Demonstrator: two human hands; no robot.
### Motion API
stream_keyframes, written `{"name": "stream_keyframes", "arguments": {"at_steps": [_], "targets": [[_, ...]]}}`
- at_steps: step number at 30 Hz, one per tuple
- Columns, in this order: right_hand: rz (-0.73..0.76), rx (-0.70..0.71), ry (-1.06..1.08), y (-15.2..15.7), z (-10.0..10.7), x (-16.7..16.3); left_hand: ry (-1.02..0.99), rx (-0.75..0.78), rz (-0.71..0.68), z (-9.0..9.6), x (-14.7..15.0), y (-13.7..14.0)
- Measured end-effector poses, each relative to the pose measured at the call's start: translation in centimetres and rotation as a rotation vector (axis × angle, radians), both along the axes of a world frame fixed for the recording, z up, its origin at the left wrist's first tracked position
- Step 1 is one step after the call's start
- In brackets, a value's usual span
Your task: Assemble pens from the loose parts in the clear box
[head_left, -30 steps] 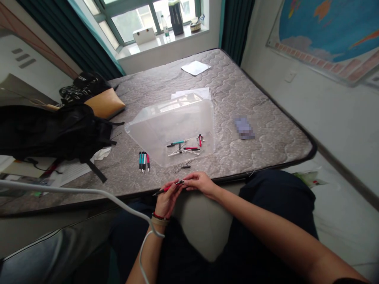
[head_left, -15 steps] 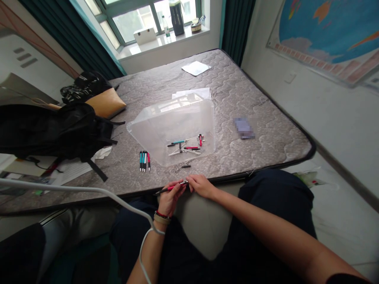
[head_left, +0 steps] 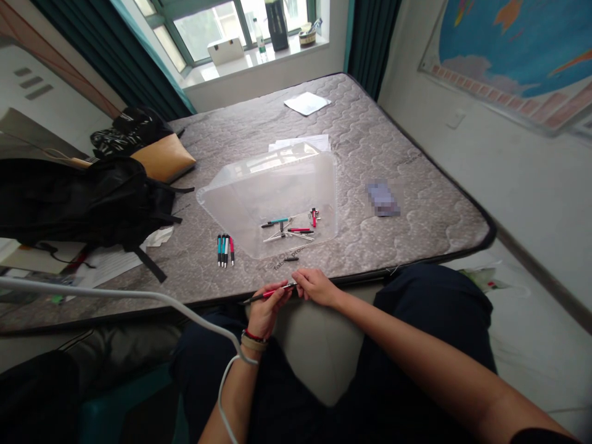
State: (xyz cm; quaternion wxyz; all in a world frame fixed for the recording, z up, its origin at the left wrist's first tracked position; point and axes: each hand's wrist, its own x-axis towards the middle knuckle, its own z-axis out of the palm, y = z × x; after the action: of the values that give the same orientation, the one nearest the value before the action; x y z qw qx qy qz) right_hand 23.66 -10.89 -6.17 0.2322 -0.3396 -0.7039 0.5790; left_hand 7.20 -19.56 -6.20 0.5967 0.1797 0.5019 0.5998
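My left hand (head_left: 267, 308) is closed around a red pen (head_left: 268, 295) with a black grip, held level above my lap by the mattress edge. My right hand (head_left: 315, 287) pinches at the pen's right end, where a small metallic part shows; my fingers partly hide it. Just beyond my hands, a short black pen piece (head_left: 291, 259) lies on the mattress. A clear plastic bin (head_left: 259, 185) rests tipped toward me, with loose pen parts (head_left: 298, 230) inside, red, teal, white and black. Left of it, several pens (head_left: 225, 251) lie side by side.
A black backpack (head_left: 83, 197) and a tan pouch (head_left: 164, 158) lie on the left of the mattress (head_left: 370, 135). A blurred-out purple item (head_left: 382, 198) is on the right. White papers (head_left: 308, 103) lie farther back. A white cable (head_left: 139, 296) crosses near my left wrist.
Both hands keep nearly the same place on the red pen, with my right fingers shifting slightly at its end. The camera view has moved a little.
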Motion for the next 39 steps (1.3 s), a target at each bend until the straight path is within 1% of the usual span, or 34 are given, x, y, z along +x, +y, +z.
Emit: {"name": "stream_keyframes", "arguments": {"at_steps": [3, 6, 10, 13, 16, 20, 24, 29, 32, 35, 39], "targets": [[0.031, 0.015, 0.036, 0.0, 0.5, 0.3, 0.003, 0.012, 0.03, 0.1, -0.1, 0.1], [0.044, 0.031, 0.047, 0.0, 0.6, 0.3, 0.002, 0.024, 0.032, 0.2, -0.2, 0.0], [0.05, -0.052, 0.035, -0.1, 0.3, 0.0, 0.012, 0.029, 0.019, 0.2, -0.2, 0.0], [0.024, -0.101, 0.081, -0.3, 0.3, -0.1, 0.026, 0.024, 0.019, 0.1, -0.2, 0.0], [0.008, -0.055, 0.083, -0.4, 0.3, -0.2, 0.039, 0.025, 0.021, 0.1, -0.2, 0.0], [-0.039, 0.068, -0.011, -0.4, -0.2, -0.2, 0.041, 0.017, 0.017, 0.2, 0.0, 0.0], [-0.083, 0.089, -0.042, -0.4, -0.2, -0.2, 0.058, 0.011, 0.025, 0.2, 0.0, 0.1], [-0.129, 0.152, -0.046, -1.2, 0.3, -0.4, 0.121, 0.029, 0.087, 0.0, -0.3, 0.2], [-0.13, 0.127, -0.021, -1.7, 0.0, -0.7, 0.11, 0.022, 0.09, -0.1, -0.3, 0.2], [-0.084, 0.068, -0.007, -1.7, -0.4, -0.7, 0.088, 0.007, 0.075, -0.1, -0.3, 0.2], [-0.024, 0.094, -0.013, -1.3, -0.4, -0.4, 0.068, 0.002, 0.05, 0.0, -0.3, 0.2]]}}
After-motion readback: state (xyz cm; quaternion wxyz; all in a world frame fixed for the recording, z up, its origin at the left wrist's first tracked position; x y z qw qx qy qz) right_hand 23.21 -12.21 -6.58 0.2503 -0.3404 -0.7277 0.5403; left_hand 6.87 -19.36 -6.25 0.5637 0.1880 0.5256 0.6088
